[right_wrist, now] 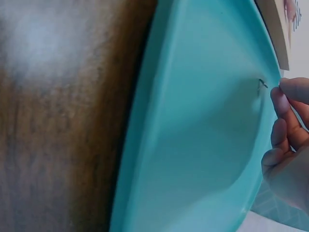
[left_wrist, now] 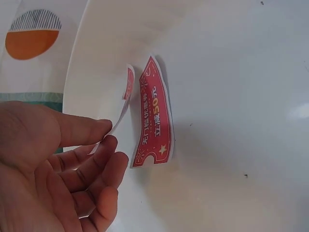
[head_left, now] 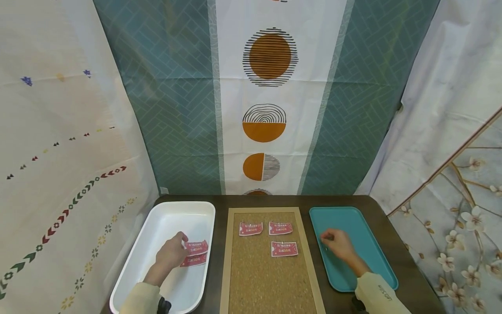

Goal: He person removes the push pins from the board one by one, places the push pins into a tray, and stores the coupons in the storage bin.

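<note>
My left hand (head_left: pixel 169 253) is over the white tray and pinches one red paper coupon (left_wrist: pixel 128 83) between thumb and forefinger. That coupon is raised almost edge-on in the left wrist view. Beside it a second red coupon (left_wrist: pixel 155 116), slightly curled, rests in the tray. Over the teal tray, my right hand (head_left: pixel 340 245) has its thumb and forefinger tips together. Whether a small thing is between those tips cannot be made out. A tiny dark pin-like piece (right_wrist: pixel 262 83) shows in the teal tray close to them.
The white tray (head_left: pixel 135 266) stands on the left of the dark table (head_left: pixel 417 283), the teal tray (head_left: pixel 376 257) on the right. Between them lies a wood-framed cork board (head_left: pixel 270 283) with three pinned coupons (head_left: pixel 284 249). Curtains hang behind and at both sides.
</note>
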Available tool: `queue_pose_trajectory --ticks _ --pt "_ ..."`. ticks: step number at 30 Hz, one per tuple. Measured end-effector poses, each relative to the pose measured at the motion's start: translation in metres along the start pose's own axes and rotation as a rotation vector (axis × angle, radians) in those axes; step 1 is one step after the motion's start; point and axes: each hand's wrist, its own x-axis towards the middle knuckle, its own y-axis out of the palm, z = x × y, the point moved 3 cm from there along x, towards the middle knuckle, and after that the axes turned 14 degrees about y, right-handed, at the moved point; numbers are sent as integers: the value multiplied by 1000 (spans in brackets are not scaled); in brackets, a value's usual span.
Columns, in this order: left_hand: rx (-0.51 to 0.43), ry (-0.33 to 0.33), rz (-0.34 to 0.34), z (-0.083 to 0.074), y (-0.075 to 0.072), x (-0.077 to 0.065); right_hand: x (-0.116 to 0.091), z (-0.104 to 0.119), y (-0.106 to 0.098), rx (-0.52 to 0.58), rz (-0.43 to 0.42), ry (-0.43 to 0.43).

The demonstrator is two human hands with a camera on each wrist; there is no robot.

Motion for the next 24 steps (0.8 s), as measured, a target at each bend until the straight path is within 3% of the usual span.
queue_pose_trajectory --ticks 15,24 --pt "15 -12 9 5 1 -1 -4 -2 3 -28 30 13" --pt "32 17 -65 2 -7 -1 -3 5 1 -38 -21 8"
